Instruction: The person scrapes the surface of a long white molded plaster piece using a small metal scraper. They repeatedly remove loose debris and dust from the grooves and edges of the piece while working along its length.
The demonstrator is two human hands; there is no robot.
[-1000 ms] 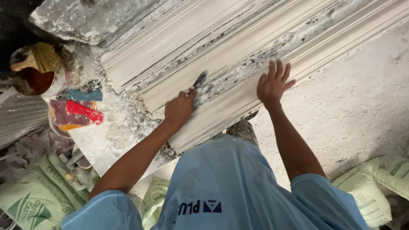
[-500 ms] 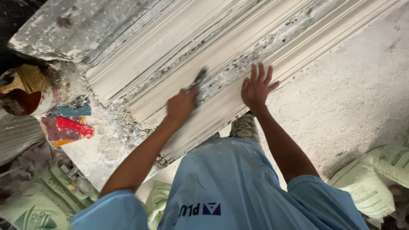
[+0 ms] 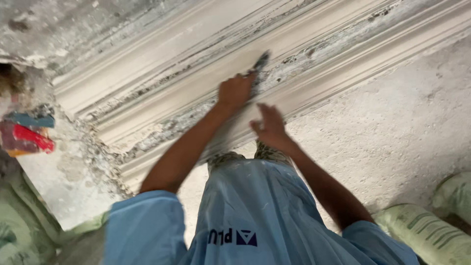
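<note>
The left hand (image 3: 236,91) sits just above the middle of the frame, fingers curled tight round the handle of a scraper (image 3: 259,66). The dark blade points up and to the right and lies against the moulding (image 3: 162,78), a long pale plaster piece with stepped ridges that runs from the left edge up to the upper right corner. Grey flecks and crumbs mark the groove where the blade rests.

The right hand (image 3: 269,128) is just below and to the right of the left, blurred. Its fingers are loosely spread and point toward the upper left, and it holds nothing. Whether it touches the moulding cannot be told through the blur.

Both forearms run down to a light blue shirt (image 3: 255,216) that fills the lower middle of the frame.

Right of the moulding lies rough pale floor (image 3: 392,122). In the lower right corner lie two green-and-white sacks (image 3: 427,233), with more sacking of the same kind in the lower left. At the left edge a red and blue tool (image 3: 27,132) rests beside a strip of crumbled plaster rubble (image 3: 95,147). A rough grey slab (image 3: 64,29) fills the upper left.
</note>
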